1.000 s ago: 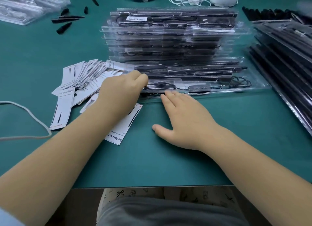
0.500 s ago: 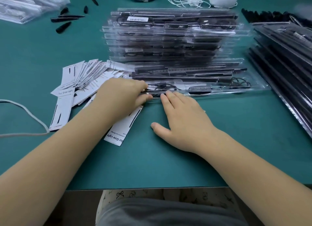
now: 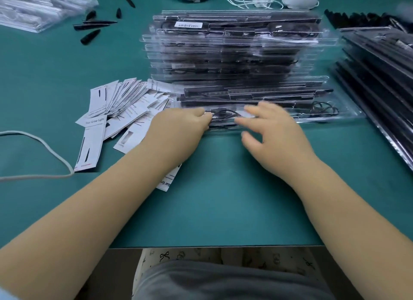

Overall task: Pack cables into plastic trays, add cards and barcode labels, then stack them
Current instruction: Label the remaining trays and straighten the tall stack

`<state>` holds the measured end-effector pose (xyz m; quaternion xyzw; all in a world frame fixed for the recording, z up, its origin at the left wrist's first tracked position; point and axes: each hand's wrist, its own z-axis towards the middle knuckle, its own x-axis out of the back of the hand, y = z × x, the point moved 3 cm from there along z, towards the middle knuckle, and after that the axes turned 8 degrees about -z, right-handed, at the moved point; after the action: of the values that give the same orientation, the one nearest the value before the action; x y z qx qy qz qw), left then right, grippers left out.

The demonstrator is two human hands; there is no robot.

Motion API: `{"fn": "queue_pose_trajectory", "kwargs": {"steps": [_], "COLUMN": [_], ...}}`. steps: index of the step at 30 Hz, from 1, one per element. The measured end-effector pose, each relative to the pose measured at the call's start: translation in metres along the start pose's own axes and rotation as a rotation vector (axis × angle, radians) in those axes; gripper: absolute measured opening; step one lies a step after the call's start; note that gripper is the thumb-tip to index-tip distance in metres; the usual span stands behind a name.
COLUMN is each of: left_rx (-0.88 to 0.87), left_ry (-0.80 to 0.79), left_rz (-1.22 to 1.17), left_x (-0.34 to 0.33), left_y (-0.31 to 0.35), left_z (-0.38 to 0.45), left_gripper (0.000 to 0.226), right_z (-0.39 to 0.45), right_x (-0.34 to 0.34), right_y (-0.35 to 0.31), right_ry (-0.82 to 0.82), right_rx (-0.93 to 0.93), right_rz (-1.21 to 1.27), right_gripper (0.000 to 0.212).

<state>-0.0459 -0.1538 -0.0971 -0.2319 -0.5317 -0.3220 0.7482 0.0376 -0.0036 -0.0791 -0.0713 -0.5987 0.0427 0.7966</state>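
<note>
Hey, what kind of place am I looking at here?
Probably a packing bench in a small factory or workshop: a tall stack of filled clear plastic trays, a heap of printed product cards, and a green work mat.

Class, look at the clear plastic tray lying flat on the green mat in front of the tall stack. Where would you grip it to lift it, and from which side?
Probably the tray is best taken by its two short ends, one hand from the left, one from the right. It is long, thin and flat, so a middle grip might let it bend. The tall stack blocks the far side, and the cards crowd its left end.
</note>
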Motion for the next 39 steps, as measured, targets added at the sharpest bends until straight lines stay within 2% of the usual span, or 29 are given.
{"fn": "queue_pose_trajectory", "kwargs": {"steps": [2, 6, 11, 14, 17, 19, 23, 25, 28, 32, 36, 39], "left_rx": [-0.069, -0.207, -0.242, -0.099, 0.112, 0.138, 0.333, 0.341, 0.343, 0.446, 0.35, 0.317], "left_ry": [0.018, 0.097, 0.128, 0.16, 0.206, 0.172, -0.286, -0.391, -0.385, -0.277, -0.266, -0.252], "left_rz": [-0.071, -0.184, -0.358, -0.566, -0.75, -0.619, -0.447, -0.365, -0.439, -0.515, -0.375, -0.404], "left_x": [0.003, 0.012, 0.017, 0.02, 0.03, 0.041, 0.043, 0.038, 0.035, 0.035, 0.039, 0.04], "left_y": [-0.003, -0.007, -0.013, -0.016, -0.029, -0.041, -0.053, -0.049, -0.046, -0.052, -0.053, -0.05], "left_z": [-0.002, -0.011, -0.016, -0.018, -0.022, -0.026, -0.035, -0.034, -0.033, -0.032, -0.03, -0.031], "left_gripper": [0.028, 0.024, 0.02, 0.005, 0.024, 0.041, 0.058, 0.062, 0.058, 0.039, 0.022, 0.009], "right_z": [0.001, 0.006, 0.003, 0.005, 0.008, 0.007, 0.006, 0.007, 0.008, 0.009, 0.01, 0.01], "right_x": [-0.005, -0.006, -0.006, -0.009, -0.01, -0.011, -0.012, -0.013, -0.013, -0.013, -0.014, -0.015], "right_y": [0.006, 0.002, 0.007, 0.007, 0.008, 0.008, 0.009, 0.01, 0.012, 0.013, 0.013, 0.013], "right_ry": [-0.049, -0.015, 0.048, 0.029, 0.049, 0.062, 0.073, 0.069, 0.048, 0.065, 0.049, 0.041], "right_rx": [0.013, 0.022, 0.04, 0.034, 0.028, 0.035, 0.021, 0.007, -0.015, -0.041, -0.033, -0.016], "right_rz": [-0.058, -0.153, 0.049, 0.06, 0.058, 0.064, 0.086, 0.093, 0.122, 0.159, 0.138, 0.126], "right_gripper": [0.033, 0.025, 0.015, 0.016, 0.012, 0.01, 0.01, 0.009, 0.008, 0.013, 0.033, 0.03]}}
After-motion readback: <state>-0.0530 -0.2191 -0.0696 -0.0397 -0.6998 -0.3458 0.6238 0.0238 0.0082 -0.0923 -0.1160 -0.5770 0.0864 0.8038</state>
